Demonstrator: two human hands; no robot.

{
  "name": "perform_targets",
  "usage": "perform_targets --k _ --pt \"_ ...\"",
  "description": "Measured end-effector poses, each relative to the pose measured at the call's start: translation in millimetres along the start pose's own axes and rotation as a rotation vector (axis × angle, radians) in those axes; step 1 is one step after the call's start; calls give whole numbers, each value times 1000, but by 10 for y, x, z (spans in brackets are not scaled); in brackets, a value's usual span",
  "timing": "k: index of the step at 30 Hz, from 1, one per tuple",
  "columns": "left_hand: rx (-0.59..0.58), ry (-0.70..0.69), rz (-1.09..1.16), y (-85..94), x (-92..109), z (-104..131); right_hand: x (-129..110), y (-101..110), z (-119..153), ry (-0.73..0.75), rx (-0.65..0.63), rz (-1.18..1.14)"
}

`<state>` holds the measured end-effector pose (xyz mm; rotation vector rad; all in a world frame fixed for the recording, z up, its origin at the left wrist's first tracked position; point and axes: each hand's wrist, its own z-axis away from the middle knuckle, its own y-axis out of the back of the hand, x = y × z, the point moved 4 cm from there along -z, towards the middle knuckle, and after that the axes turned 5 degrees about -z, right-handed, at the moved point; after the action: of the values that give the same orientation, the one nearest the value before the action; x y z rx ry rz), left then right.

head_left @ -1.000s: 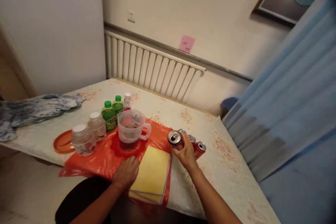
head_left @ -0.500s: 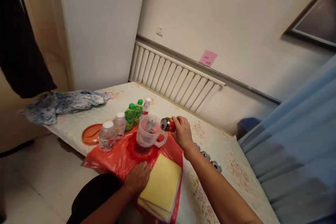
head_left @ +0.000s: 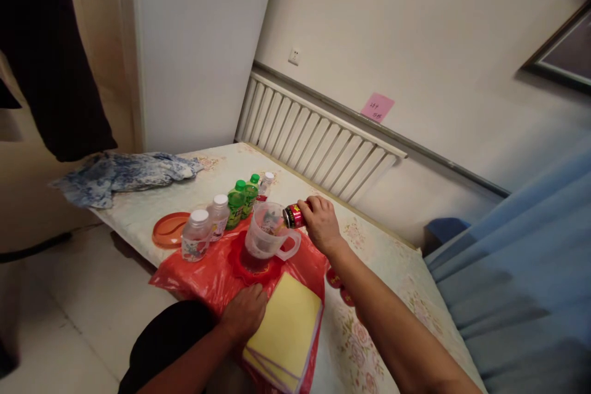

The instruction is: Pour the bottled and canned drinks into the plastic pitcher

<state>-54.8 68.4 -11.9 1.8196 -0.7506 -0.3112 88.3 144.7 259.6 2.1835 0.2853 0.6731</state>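
Note:
My right hand (head_left: 321, 221) is wrapped round a red and black can (head_left: 294, 216), tilted with its top over the rim of a clear plastic jug (head_left: 263, 237). Dark liquid shows low in the jug, which stands in a red scalloped dish (head_left: 237, 268) on a red plastic sheet (head_left: 178, 277). My left hand (head_left: 245, 313) rests with curled fingers at the near edge of the dish, beside a yellow pad (head_left: 287, 326); whatever it holds, if anything, is hidden.
White-capped bottles (head_left: 196, 237), green bottles (head_left: 236, 203) and an orange lid (head_left: 170, 229) stand left of the jug. Red cans (head_left: 333, 278) lie partly behind my right forearm. A blue patterned cloth (head_left: 129, 177) lies at far left, a blue curtain (head_left: 530, 271) hangs right.
The can in my right hand has tipped further toward the jug. The camera view has shifted slightly, and my right forearm now covers more of the other cans. My left hand stays at the dish.

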Motion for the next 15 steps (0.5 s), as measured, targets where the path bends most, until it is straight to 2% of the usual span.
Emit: perform_targets --k 7,15 --pt "-48 18 17 -20 -10 -4 -40 69 -67 61 -21 53" --pt "-47 17 19 -21 -11 -12 -45 75 -84 90 -21 59"
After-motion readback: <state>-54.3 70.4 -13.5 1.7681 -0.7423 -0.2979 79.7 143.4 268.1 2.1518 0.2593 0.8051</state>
